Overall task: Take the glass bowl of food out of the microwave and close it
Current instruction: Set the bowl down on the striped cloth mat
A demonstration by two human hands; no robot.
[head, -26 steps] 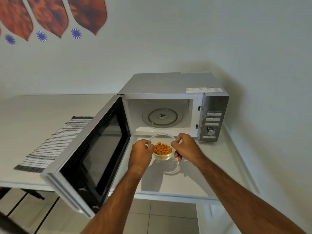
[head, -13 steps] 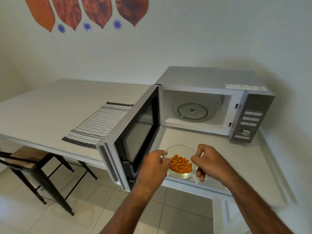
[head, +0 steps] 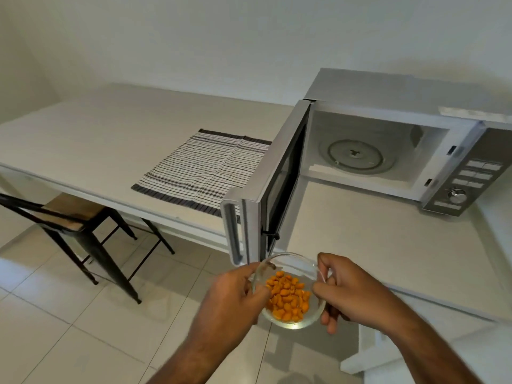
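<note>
Glass bowl (head: 289,314) of small orange food pieces (head: 286,297), held in the air by 2 hands, in front of the tabletop (head: 110,128) edge and above the tiled floor (head: 69,342). From the left: a dark-framed chair (head: 69,220) under the tabletop, a striped cloth (head: 202,167) lying flat, then the left hand (head: 235,297) gripping the bowl's left rim. The microwave door (head: 266,184) stands open. The right hand (head: 349,292) pinches the right rim. The microwave (head: 415,112) cavity shows its bare turntable (head: 357,156).

Both hands (head: 235,295) hold the glass bowl (head: 289,292) beside the open microwave door (head: 266,184).
</note>
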